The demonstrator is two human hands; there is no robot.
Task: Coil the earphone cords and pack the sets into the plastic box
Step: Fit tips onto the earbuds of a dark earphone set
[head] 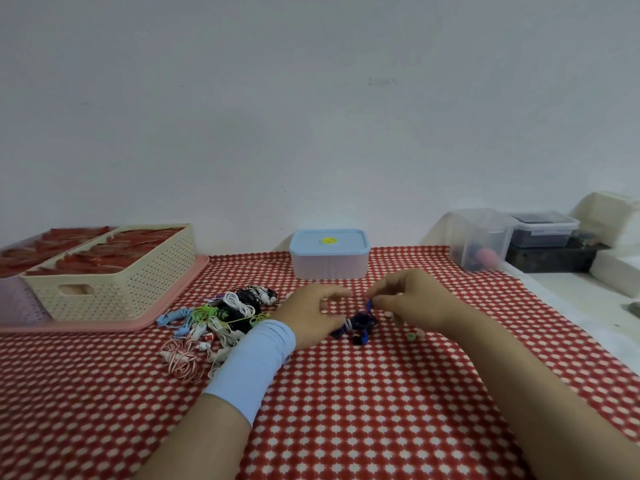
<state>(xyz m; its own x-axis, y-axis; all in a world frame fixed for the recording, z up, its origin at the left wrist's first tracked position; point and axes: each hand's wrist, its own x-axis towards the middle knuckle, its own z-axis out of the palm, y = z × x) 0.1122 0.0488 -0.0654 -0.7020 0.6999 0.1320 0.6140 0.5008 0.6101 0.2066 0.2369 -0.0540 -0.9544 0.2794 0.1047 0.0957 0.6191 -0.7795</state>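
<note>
"Earphone set (356,323), the dark blue one: where do we have it?"

"Mid-table, between our hands. Our right hand (408,306) pinches a loop of its cord (370,304). Our left hand (311,317) curls beside the bundle, and we cannot tell whether it grips."

"How far along are we?"

"Early, we judge. The tangled pile (221,317) toward the left edge of the table (346,410) is not yet coiled, and the plastic box (329,266) at the far edge has its lid (329,239) on."
</note>
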